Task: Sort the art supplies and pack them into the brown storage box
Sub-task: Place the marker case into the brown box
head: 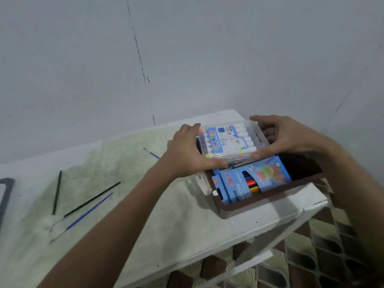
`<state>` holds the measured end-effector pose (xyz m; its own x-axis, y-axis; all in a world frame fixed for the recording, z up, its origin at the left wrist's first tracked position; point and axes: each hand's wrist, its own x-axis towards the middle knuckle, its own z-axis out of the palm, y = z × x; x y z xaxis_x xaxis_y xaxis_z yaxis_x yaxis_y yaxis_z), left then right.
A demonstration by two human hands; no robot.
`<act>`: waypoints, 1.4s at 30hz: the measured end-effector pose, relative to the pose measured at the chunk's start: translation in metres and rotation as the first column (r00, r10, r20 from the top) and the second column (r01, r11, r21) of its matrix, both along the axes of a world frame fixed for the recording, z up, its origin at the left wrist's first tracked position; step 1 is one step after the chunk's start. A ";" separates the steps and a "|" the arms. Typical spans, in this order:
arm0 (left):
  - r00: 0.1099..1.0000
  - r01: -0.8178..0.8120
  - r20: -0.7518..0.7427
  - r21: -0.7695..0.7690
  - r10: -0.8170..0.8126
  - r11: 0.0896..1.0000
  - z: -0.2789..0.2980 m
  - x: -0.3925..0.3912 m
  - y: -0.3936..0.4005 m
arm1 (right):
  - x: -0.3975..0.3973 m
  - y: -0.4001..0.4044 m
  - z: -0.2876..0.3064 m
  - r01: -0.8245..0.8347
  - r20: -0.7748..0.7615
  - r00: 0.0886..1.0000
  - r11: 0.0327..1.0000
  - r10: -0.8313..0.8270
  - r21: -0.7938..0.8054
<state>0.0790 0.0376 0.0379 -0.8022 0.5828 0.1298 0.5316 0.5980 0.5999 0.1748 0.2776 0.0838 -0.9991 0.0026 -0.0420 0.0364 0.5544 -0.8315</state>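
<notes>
Brown storage box (249,205) sits at the right end of a white table (176,215), close to the near right corner, its lid off and its dark inside showing. Lying in it, along the near side, is a blue carton of coloured pens (247,183) with a window that shows red, orange and yellow barrels. Both hands hold a clear plastic case of marker pens (228,140), labelled "COLOR PEN", just above the far half of the box. A left hand (187,150) grips the case's left end, thumb along the near edge and fingers curled over the far edge. A right hand (284,136) grips the right end, by the case's handle, in the same way. On the table's left part, well apart from the box, lie thin paintbrushes: two black-handled ones (57,192) and a blue one (89,212). Another blue brush (153,155) shows just beyond the left wrist.
</notes>
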 end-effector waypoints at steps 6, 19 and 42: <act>0.994 -0.051 -0.112 -0.322 0.016 0.945 -0.022 0.001 0.051 | -0.006 0.051 -0.033 -0.037 0.120 0.992 0.999 0.036 0.006; 0.989 -0.129 -0.134 -0.518 0.069 0.846 -0.027 0.013 0.067 | -0.022 0.080 -0.072 -0.034 0.161 0.987 0.992 0.014 0.122; 0.993 -0.099 -0.050 0.081 0.103 0.992 -0.003 0.006 0.025 | -0.020 0.018 -0.035 0.002 -0.067 0.998 0.984 0.010 0.177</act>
<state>0.0853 0.0622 0.0345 -0.8468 0.4857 0.2169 0.5041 0.6026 0.6187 0.1548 0.2955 0.0491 -0.9996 0.0004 0.0266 -0.0189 0.6927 -0.7210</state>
